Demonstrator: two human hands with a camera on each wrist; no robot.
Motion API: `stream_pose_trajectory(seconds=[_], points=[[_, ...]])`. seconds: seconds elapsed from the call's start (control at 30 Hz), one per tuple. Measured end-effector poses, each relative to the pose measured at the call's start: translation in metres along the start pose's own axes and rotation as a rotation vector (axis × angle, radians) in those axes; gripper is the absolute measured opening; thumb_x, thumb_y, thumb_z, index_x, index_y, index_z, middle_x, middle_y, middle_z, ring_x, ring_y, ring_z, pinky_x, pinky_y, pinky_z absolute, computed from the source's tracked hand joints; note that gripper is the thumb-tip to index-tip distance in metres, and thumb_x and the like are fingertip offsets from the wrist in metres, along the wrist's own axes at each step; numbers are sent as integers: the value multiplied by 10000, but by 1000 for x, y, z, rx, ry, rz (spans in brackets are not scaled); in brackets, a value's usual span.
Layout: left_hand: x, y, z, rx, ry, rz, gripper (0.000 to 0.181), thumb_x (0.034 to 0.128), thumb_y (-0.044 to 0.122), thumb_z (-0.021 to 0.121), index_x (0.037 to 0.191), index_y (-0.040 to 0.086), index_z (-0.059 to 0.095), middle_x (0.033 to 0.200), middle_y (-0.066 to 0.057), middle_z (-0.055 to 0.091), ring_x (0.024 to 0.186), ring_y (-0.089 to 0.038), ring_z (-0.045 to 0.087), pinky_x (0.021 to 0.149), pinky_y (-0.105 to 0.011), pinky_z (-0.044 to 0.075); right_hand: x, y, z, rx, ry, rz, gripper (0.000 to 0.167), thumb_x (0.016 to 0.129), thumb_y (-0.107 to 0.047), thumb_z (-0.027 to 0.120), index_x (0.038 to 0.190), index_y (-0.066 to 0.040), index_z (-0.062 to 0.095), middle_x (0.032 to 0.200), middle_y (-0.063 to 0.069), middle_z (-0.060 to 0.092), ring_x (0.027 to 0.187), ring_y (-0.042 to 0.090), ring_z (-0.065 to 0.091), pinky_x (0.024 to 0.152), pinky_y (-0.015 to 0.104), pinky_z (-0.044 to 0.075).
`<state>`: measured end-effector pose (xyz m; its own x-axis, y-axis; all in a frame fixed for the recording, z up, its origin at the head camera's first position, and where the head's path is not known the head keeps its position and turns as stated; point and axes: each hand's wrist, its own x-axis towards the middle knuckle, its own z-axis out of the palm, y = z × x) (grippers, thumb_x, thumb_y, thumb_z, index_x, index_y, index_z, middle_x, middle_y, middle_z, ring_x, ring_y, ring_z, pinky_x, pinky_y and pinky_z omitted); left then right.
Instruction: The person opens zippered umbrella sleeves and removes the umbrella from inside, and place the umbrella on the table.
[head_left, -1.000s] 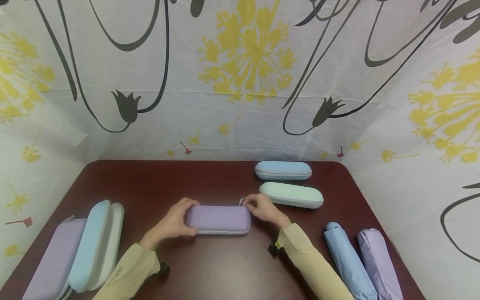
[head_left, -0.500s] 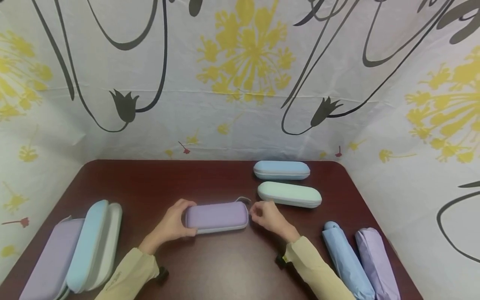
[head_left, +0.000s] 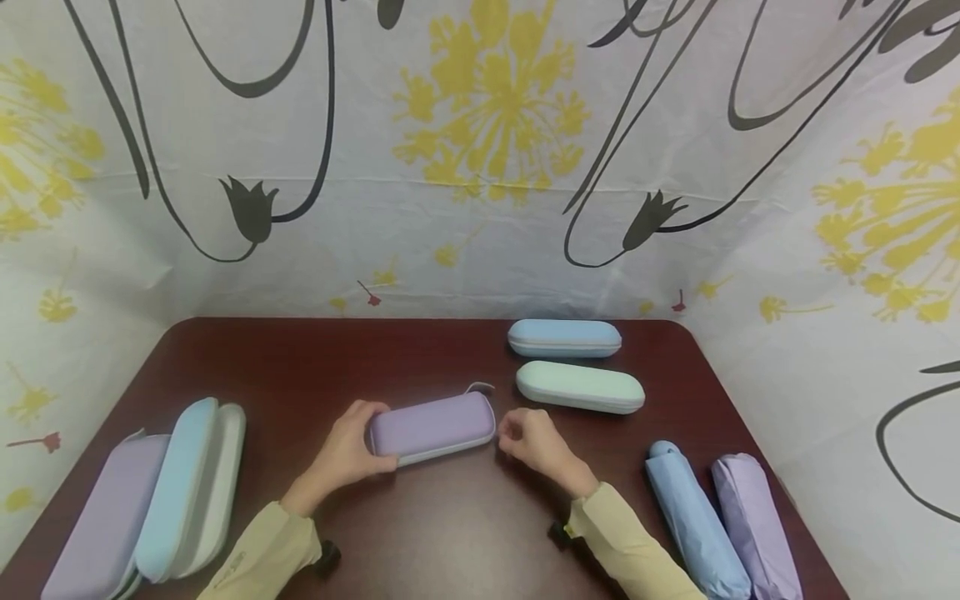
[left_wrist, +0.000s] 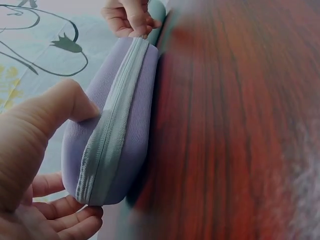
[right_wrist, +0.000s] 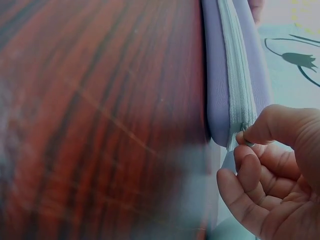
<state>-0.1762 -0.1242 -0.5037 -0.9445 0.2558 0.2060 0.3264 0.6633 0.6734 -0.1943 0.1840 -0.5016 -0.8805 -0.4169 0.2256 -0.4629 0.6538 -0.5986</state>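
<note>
The lilac zippered case (head_left: 432,427) lies between the two hands, around the middle of the dark red-brown table (head_left: 450,533); whether its underside rests fully on the wood, I cannot tell. The left hand (head_left: 352,446) is part-closed around the case's left end, thumb on one face and fingers curled round the other side, so the case lies to the right of that palm. The right hand (head_left: 534,440) is at the opposite end, its fingers mostly curled in; the right wrist view shows thumb and forefinger pinching what looks like the small zip pull (right_wrist: 244,127), with the case to the left of this hand. Neither hand is nearer: each is at its own end.

The long axis runs from left to right on a slant, the right end set farther from the person than the left. That right end points toward the space between the right hand and the mint-green case (head_left: 580,387). A wrist loop (head_left: 481,387) stands out at its far right corner, and the pale zip (left_wrist: 112,120) runs lengthwise along the side toward the person
</note>
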Motion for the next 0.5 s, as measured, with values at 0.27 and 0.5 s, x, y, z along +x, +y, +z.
stream_pose_trajectory(seconds=[0.27,0.5], points=[[-4,-8,-7,-79,-22,140,656,556,95,832,1126,-46,541,1054,-111,540,934,-245,551,781,-413,516,2,0,1,14,-21,32,128,714,1,665,685,-112,612,541,-98,528,492,-18,491,528,184,445],[-8,-7,-5,-59,-21,70,662,538,129,858,1109,-32,563,1031,-92,564,932,-238,567,807,-412,507,1,-3,3,8,17,78,150,714,-3,672,671,-131,607,500,-121,510,449,-23,481,512,183,437]])
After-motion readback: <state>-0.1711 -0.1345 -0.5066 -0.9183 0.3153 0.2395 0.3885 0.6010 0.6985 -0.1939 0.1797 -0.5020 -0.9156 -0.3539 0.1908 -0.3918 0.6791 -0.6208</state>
